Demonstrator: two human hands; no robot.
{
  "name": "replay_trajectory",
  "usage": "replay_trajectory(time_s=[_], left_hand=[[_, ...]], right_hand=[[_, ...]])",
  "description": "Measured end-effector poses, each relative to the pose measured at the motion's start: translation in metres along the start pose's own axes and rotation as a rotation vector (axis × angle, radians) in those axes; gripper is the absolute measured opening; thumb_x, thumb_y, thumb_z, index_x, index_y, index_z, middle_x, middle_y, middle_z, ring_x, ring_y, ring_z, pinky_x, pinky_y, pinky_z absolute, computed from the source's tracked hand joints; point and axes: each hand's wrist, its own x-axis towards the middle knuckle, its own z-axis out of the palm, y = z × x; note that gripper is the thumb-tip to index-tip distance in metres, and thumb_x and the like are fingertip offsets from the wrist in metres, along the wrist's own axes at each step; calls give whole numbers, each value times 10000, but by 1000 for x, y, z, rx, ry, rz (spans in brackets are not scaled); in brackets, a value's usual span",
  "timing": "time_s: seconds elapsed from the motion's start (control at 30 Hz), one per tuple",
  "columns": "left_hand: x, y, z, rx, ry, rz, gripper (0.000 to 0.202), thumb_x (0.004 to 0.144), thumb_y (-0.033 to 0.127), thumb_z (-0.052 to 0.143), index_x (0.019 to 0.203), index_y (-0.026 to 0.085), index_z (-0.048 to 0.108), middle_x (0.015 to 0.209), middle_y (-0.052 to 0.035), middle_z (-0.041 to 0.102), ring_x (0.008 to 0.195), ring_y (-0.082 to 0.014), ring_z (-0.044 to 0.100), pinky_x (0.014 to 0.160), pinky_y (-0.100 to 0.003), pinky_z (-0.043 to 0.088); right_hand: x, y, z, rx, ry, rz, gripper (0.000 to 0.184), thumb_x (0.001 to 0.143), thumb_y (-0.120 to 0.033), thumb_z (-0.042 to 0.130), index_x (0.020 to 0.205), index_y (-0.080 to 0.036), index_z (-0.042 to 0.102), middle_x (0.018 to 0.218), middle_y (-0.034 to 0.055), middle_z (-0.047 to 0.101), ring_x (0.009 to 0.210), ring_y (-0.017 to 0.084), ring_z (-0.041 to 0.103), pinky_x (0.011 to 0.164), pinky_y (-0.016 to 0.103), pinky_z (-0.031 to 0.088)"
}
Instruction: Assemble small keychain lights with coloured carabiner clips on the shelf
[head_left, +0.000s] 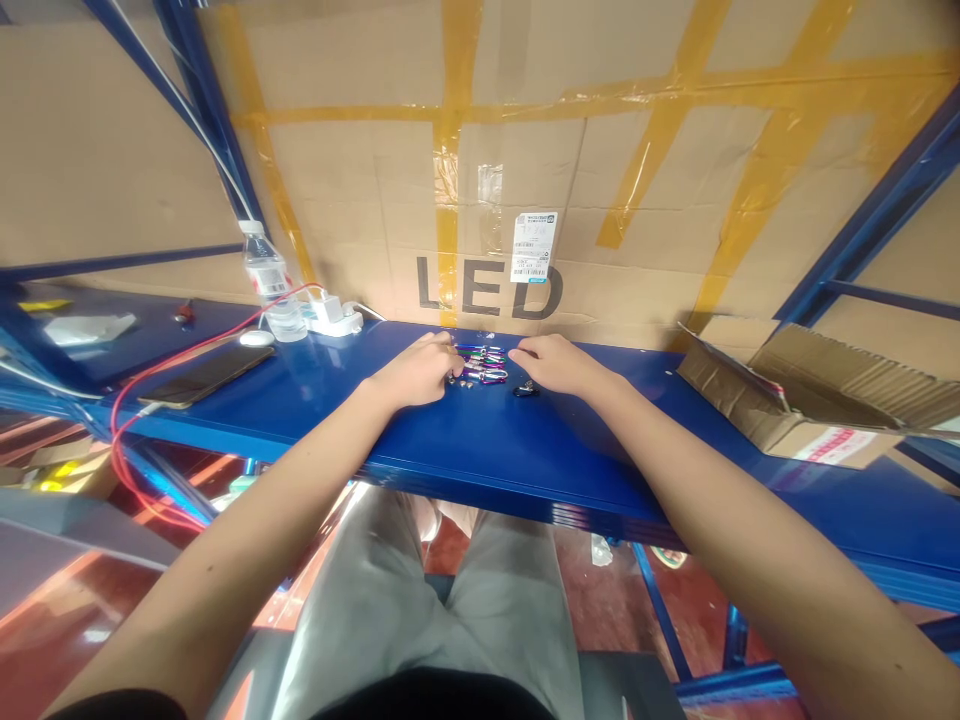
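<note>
Clips [490, 374] lie bunched on the blue desk [487, 437] between a curled left hand [429, 370] and a bent right hand [556, 364], though whether either pinches one I cannot tell; handling them seems the step, the next move wanting a light touch.

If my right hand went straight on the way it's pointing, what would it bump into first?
Probably the small colourful metal pieces lying just past the right hand, though depth is hard to judge here.
</note>
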Motion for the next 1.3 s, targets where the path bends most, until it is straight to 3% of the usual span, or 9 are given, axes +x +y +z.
replay_trajectory(time_s=[0.1, 0.2, 0.33, 0.43, 0.57, 0.67, 0.77, 1.0, 1.3], left_hand=[[0, -6, 4, -42, 63, -49, 294, 829, 43, 463, 873, 174, 722, 829, -99, 702, 948, -278, 582, 877, -425, 467], [-2, -16, 8, -157, 131, -156, 288, 953, 164, 440, 1001, 170, 724, 988, -111, 741, 968, -266, 630, 904, -419, 489], [-6, -27, 11, -364, 163, -304, 249, 957, 255, 512, 1095, 177, 704, 1100, -97, 746, 979, -243, 677, 915, -386, 513], [-7, -30, 10, -430, 182, -381, 232, 922, 271, 556, 1073, 169, 700, 1036, -88, 749, 908, -227, 678, 865, -363, 526], [-4, -34, 11, -474, 229, -526, 150, 873, 293, 598, 896, 177, 690, 876, -62, 740, 788, -205, 662, 756, -329, 522], [-2, -39, 13, -576, 195, -728, 127, 828, 308, 645, 815, 183, 662, 751, -42, 715, 673, -190, 646, 658, -307, 505], [-3, -43, 15, -554, 148, -839, 161, 796, 340, 687, 740, 193, 651, 712, -35, 708, 644, -187, 636, 635, -300, 497], [-5, -38, 17, -382, -70, -787, 193, 771, 389, 705, 688, 221, 660, 774, -63, 728, 697, -230, 663, 648, -334, 488], [-3, -36, 16, -317, -86, -814, 276, 824, 489, 630, 761, 227, 690, 845, -67, 749, 729, -234, 680, 700, -339, 503]], right_hand=[[0, 0, 0, 12, 7, -8, 379, 1028, -391, 450, 760, -188, 626, 903, 107, 727, 808, 232, 641, 705, 317, 438], [0, 2, 0, 36, 14, -7, 348, 1015, -379, 484, 776, -188, 649, 882, 101, 727, 789, 228, 640, 707, 319, 437], [-1, 1, -1, 39, 3, 5, 299, 1000, -347, 510, 795, -187, 659, 858, 85, 720, 757, 215, 629, 694, 318, 427], [-2, -1, -2, 39, -5, 17, 284, 994, -328, 511, 799, -186, 661, 877, 82, 721, 759, 210, 625, 682, 316, 423], [-2, 0, -2, 42, -16, 17, 264, 984, -314, 527, 806, -187, 674, 872, 80, 725, 756, 208, 632, 683, 315, 429], [0, 2, 0, 31, -24, 27, 233, 969, -309, 556, 834, -191, 703, 879, 86, 733, 767, 215, 641, 688, 315, 436], [1, 3, 1, 25, -33, 34, 217, 963, -301, 563, 857, -195, 720, 909, 89, 741, 778, 215, 645, 686, 312, 441], [-1, 0, 0, 10, -74, 60, 212, 956, -284, 550, 864, -198, 721, 909, 72, 744, 751, 196, 636, 652, 300, 430], [-1, 0, 0, 1, -79, 61, 206, 947, -289, 556, 870, -198, 724, 963, 73, 753, 764, 187, 628, 640, 279, 416]])
